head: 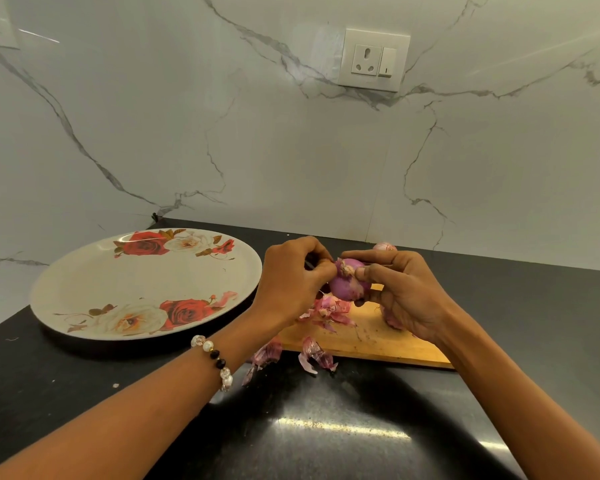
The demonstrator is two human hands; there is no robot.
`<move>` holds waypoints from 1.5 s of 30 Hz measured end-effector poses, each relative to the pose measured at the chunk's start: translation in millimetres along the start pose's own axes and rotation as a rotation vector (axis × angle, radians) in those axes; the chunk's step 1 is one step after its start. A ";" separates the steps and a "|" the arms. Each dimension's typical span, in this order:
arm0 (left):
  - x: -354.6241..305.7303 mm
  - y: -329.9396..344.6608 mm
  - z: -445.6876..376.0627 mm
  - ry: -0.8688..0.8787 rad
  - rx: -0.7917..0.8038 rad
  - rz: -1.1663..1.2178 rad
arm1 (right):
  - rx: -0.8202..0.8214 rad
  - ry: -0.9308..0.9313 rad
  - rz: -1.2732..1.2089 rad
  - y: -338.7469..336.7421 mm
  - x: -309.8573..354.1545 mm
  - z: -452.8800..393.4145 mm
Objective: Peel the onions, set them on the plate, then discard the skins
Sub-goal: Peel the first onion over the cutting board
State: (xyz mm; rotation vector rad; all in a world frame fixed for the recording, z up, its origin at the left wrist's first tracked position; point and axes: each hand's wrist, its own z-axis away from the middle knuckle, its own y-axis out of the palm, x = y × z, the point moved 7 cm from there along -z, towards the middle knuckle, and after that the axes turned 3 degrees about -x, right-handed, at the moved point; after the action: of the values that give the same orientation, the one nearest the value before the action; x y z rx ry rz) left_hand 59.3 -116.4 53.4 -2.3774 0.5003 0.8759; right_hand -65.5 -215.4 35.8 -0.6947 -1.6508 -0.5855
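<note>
Both hands meet over the wooden board (pixel 371 337); the right hand (pixel 400 296) cups a round purple onion (pixel 347 284) from the side, fingers curled about it, thumb pressed by its papery tip; the left hand (pixel 293 278) pinches at that same tip, fingers bent tight together on the dry skin. A beaded bracelet (pixel 215 358) of pearly and dark beads circles the left wrist. Thin, crinkled pink skins (pixel 326 311) lie on the board under the onion; more curled skin scraps (pixel 314 355) sit on the glossy black counter (pixel 84 393) just off the board's near edge. A second onion (pixel 384 246) peeks out behind the right hand, near the wall. Left of the hands rests a wide, shallow plate (pixel 84 282), cream with red and white roses, holding no onion; its right rim is close to the left hand. Veined white marble backs the counter.
</note>
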 end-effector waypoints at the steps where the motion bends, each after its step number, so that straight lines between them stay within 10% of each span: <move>1: 1.0 0.1 -0.7 -0.003 0.010 0.020 | -0.009 -0.005 0.010 -1.3 0.4 -0.1; 19: -26.2 -4.0 -1.0 0.521 0.123 -0.226 | 0.040 -0.163 0.284 3.1 6.7 2.0; 29: -12.9 -12.9 0.7 0.125 -0.122 -0.016 | -0.023 -0.257 0.307 4.2 8.3 0.7; 45: 29.2 3.3 7.9 -0.527 -0.093 0.551 | -0.048 -0.226 0.294 -1.2 5.8 -2.0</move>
State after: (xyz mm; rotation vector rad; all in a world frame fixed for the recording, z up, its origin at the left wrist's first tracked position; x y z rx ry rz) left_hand 74.8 -118.4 27.4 -1.9797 0.9195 1.7350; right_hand -65.8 -216.9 41.9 -1.0488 -1.7032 -0.3449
